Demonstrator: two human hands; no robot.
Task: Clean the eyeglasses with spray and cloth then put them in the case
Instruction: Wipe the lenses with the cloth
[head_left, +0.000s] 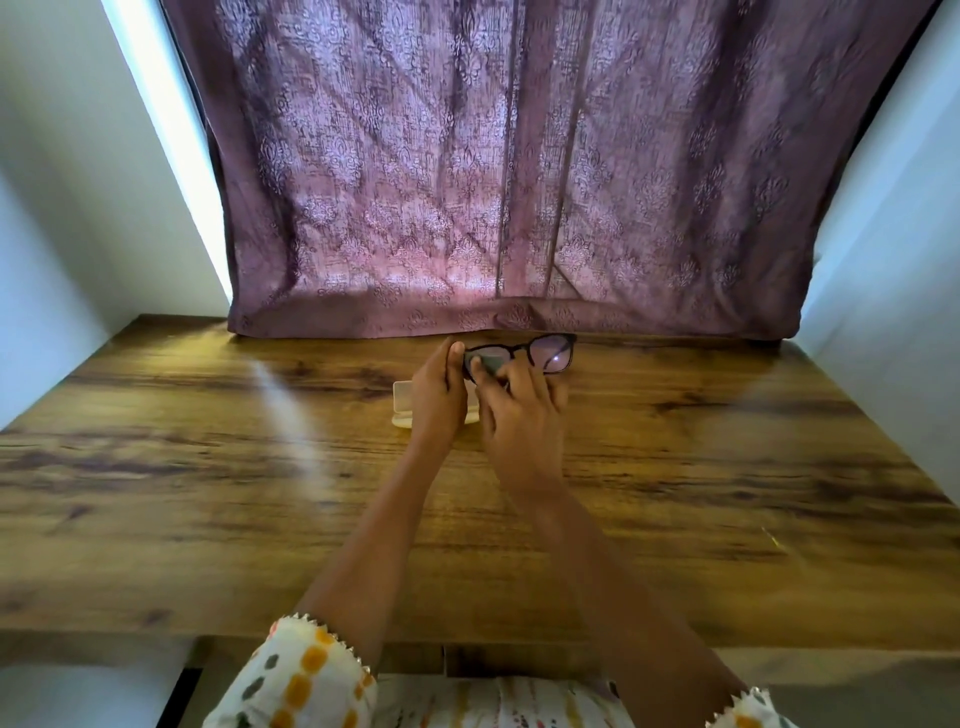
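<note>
1. Both hands hold the eyeglasses (550, 353) raised above the desk (208, 467), their long axis running left to right.
2. The left hand (439, 387) clamps its fingers (449, 351) on the frame's left end. The right hand (519, 410) pinches a grey cloth (488, 364) against the left lens.
3. The case (402, 397) lies just beneath the hands, near both.
4. No writing can be read.

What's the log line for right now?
step: lens wipe | left hand: holds eyeglasses | right hand: pinches cloth | case: on table
</note>
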